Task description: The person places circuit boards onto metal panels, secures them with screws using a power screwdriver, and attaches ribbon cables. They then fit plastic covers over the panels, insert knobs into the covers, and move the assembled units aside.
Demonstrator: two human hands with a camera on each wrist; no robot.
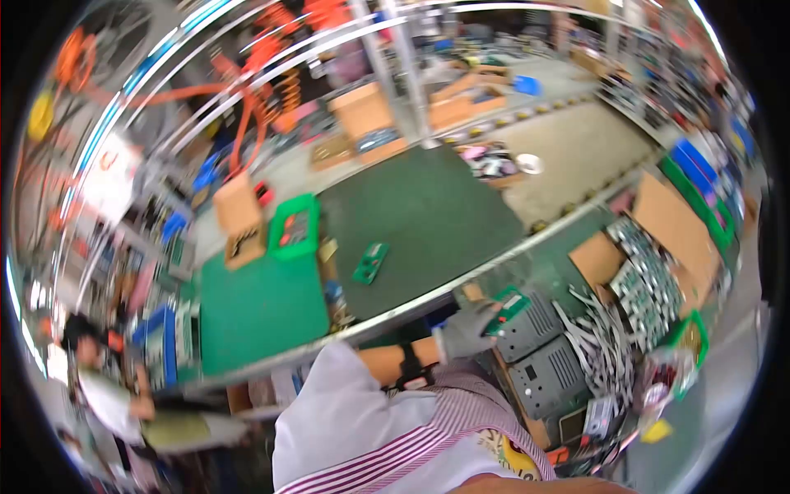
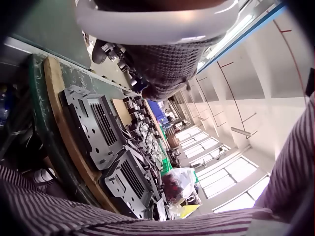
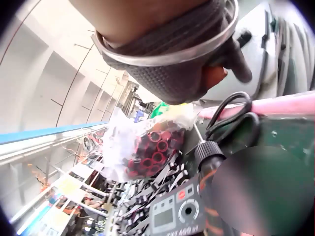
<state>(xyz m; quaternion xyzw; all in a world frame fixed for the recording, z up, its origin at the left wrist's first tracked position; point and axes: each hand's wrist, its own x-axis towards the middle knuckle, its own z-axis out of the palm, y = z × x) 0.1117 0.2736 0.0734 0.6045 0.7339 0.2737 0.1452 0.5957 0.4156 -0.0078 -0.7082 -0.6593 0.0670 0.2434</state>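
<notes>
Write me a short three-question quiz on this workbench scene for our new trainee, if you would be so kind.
1. True or false: the gloved hand holds a green board.
2. Which colour is the second board, lying on the dark mat? A red, B green, C yellow.
3. Fill in: the grey housings lie on a ____ plank.
Key: 1 true; 2 B; 3 wooden.
</notes>
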